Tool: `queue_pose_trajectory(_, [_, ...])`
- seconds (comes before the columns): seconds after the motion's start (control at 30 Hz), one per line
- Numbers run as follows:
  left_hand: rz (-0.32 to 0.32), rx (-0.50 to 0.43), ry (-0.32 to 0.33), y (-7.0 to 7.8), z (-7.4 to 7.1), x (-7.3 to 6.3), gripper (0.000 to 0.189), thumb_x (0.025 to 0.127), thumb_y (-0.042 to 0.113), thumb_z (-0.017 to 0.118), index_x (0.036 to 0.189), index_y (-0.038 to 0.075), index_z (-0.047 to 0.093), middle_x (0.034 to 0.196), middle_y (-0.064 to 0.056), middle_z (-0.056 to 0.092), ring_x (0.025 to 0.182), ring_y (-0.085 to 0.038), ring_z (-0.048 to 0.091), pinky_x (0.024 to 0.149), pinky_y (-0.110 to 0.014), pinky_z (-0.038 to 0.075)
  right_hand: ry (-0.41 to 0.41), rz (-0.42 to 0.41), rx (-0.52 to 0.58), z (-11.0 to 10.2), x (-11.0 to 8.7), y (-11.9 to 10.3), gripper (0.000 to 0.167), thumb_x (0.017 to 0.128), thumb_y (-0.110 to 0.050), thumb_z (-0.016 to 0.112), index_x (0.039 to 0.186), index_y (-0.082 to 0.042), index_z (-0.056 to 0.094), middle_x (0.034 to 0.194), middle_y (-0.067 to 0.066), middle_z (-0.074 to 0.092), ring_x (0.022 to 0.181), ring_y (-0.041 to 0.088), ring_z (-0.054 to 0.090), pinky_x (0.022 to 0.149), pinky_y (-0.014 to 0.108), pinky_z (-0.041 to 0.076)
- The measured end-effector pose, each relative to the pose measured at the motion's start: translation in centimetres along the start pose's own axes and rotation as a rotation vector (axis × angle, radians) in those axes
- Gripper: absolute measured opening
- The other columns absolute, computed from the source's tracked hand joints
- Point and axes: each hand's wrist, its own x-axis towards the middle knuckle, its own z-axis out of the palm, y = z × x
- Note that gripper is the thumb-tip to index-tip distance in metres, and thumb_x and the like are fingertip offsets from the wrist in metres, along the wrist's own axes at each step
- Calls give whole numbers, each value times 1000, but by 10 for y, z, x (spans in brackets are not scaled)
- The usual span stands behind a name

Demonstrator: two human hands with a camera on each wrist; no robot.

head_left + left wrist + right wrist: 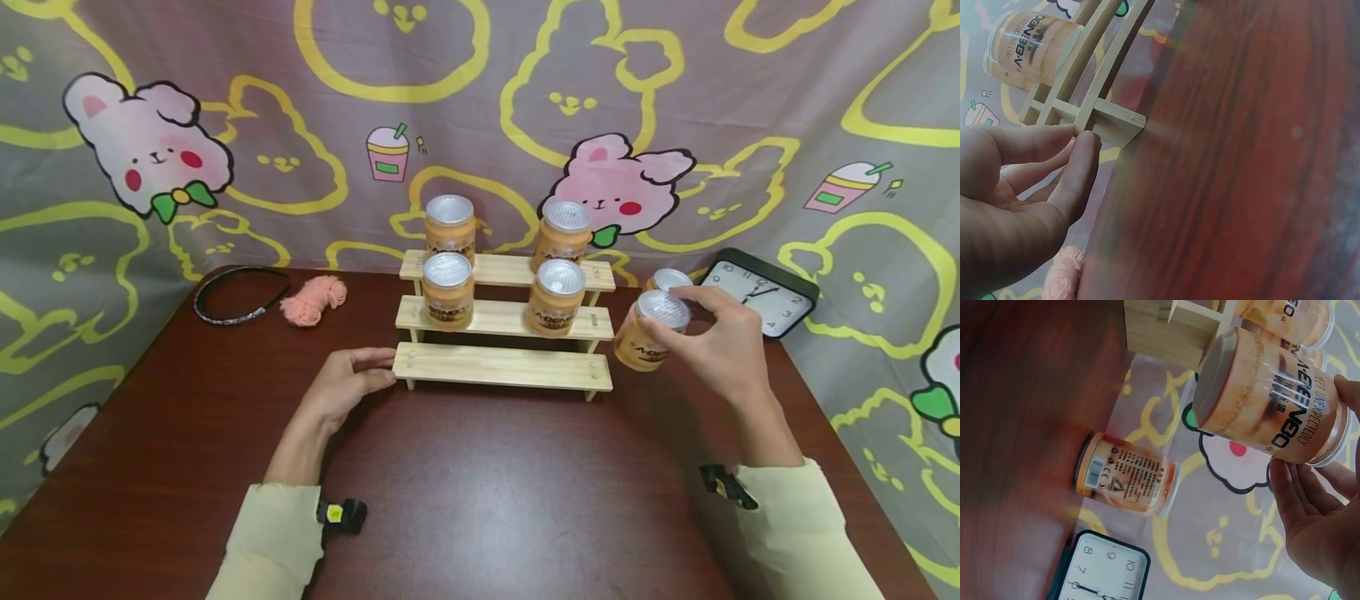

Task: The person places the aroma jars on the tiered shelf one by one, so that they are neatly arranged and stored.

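Note:
My right hand [716,337] grips an orange jar [643,346] with a silver lid near its top, fingers and thumb on either side. The right wrist view shows this jar [1266,394] tilted, its base off the table, just right of the stand. Behind it, another jar [1129,475] stands on the table. With thumb and fingertips, my left hand [347,385] pinches the left end of the lowest step [502,367] of a three-step wooden stand. Two jars sit on the middle step, one at left [448,302] and one at right [557,308]. Two more jars [450,229] occupy the top step.
A square clock [761,292] leans at the back right of the dark wooden table [480,500]. At the back left lie a headband [225,319] and a bundle of pink yarn [313,302]. A patterned curtain [480,108] hangs close behind the stand.

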Motion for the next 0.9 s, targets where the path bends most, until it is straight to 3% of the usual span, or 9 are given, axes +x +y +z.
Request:
queue_pose_trajectory(0.07, [3,0,2,0,0,0,46,93,-5,63,137,-13,54,133,-30,58,102,-13,63,84,-21,50,2,-13,-2,0,0,-3,51,76,-20,92,116,4,70,112,18,69,83,13,59,69,3,43])
queue_pose_trajectory(0.3, [16,-6,3,0,-1,0,45,92,-7,63,136,-14,54,130,-31,59,99,-12,63,83,-21,51,3,-64,25,2,-3,-11,49,74,-15,92,115,2,71,112,15,70,87,-1,55,72,3,43])
queue_pose_trajectory(0.57, [17,-3,5,0,-1,1,45,93,-7,62,136,-14,54,131,-31,58,100,-12,62,83,-20,50,7,-157,42,11,-4,-21,48,70,-12,94,110,1,72,105,11,71,86,4,56,72,7,43])
queue_pose_trajectory(0.9, [2,0,-3,2,1,-2,46,93,-5,63,137,-13,54,134,-30,58,104,-14,62,84,-20,50,-30,-180,82,25,-11,-33,48,69,-13,95,109,0,72,104,9,71,91,15,60,76,8,44])
